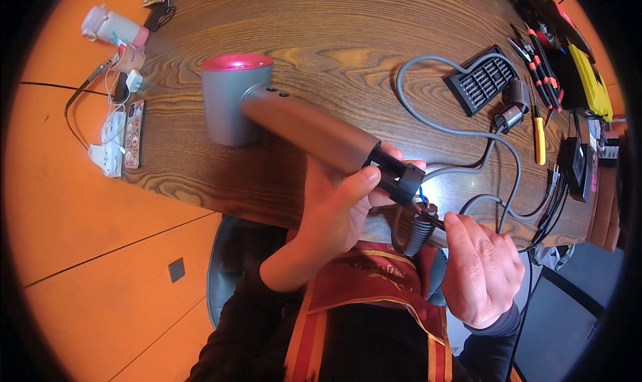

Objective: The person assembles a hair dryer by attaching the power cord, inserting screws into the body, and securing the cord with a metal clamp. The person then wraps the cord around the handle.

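My left hand [338, 198] is closed round the lower handle of a grey hair dryer [311, 128] with a pink rim. The dryer is tilted, its head at the upper left above the table. A black inner frame [394, 174] sticks out of the handle's open end, with my thumb against it. Below the frame, a blue wire [422, 195] and other thin wires show beside a ribbed grey cord sleeve [420, 229]. My right hand [483, 265] pinches a thin dark piece [436, 223] by these wires; its exact kind is hard to make out.
The grey power cord [401, 91] loops over the wooden table [334, 34] at the right. Beyond it are a black bit case [485, 81], a yellow-handled screwdriver [539, 141], red-black tools [538, 81] and a yellow-black pouch [585, 81]. A bottle [114, 27] and power strip [112, 144] stand left.
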### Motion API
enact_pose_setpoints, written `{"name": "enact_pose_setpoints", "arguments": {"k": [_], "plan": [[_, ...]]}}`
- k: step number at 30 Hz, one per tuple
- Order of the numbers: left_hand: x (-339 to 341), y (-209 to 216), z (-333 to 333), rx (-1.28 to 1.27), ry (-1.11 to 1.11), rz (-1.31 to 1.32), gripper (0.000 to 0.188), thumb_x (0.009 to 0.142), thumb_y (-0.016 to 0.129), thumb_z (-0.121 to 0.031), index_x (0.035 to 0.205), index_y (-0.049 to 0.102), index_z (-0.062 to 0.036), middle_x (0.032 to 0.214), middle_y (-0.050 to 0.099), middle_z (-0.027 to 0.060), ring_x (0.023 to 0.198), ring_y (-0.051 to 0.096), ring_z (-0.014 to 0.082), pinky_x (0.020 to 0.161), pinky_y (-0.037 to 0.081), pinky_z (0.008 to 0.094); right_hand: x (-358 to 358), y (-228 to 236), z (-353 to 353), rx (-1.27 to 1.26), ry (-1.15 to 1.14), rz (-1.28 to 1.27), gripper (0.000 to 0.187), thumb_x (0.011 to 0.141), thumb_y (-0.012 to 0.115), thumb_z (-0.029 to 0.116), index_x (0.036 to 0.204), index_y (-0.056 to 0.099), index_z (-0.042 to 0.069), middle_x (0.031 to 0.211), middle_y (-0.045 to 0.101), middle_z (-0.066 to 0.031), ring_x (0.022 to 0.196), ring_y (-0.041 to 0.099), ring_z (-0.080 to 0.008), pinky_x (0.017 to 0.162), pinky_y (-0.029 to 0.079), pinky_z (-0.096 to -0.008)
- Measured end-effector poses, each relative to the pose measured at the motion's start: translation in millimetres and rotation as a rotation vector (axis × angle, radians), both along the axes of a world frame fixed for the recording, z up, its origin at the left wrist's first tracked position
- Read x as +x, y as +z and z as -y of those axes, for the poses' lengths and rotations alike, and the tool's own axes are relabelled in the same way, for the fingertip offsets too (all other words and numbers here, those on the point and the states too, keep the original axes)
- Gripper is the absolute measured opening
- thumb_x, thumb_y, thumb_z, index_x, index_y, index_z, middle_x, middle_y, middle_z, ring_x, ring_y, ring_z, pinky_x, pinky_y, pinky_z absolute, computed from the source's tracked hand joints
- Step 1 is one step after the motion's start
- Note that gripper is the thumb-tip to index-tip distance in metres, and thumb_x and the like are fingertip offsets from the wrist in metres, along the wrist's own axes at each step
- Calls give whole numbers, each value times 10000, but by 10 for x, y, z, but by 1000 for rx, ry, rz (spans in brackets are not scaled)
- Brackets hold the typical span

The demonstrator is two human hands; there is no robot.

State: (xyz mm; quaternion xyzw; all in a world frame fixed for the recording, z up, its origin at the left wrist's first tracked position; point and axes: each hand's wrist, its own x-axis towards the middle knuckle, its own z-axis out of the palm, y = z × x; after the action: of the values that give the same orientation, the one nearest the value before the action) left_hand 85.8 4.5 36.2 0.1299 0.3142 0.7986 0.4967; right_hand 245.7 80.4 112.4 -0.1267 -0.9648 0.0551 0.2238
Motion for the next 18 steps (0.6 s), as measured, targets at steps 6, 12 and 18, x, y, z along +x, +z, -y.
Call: {"name": "enact_pose_setpoints", "arguments": {"k": [6,12,18], "plan": [[33,16,-39,-35,7,12,245,849,541,-125,1051,471,-4,1032,554,152,1031,597,382,780,567,478,30,-101,-87,-96,-60,-171,376,709,535,-183,1061,608,-75,798,651,-183,625,618,-251,592,495,-284],[157,28,-79,-175,13,-30,339,891,481,-63,1193,327,-62,1078,534,171,1049,586,341,817,551,475,-130,-328,-152,-556,-167,-264,663,547,864,232,1119,608,15,1011,602,-112,809,576,-198,694,458,-281],[225,-44,-92,-57,23,-25,385,909,450,-34,1243,277,-115,1138,523,181,1069,568,287,847,541,426,-274,-440,-51,-471,-234,-289,435,624,774,-5,1026,607,-5,1013,648,-135,910,615,-229,734,486,-277]]}}
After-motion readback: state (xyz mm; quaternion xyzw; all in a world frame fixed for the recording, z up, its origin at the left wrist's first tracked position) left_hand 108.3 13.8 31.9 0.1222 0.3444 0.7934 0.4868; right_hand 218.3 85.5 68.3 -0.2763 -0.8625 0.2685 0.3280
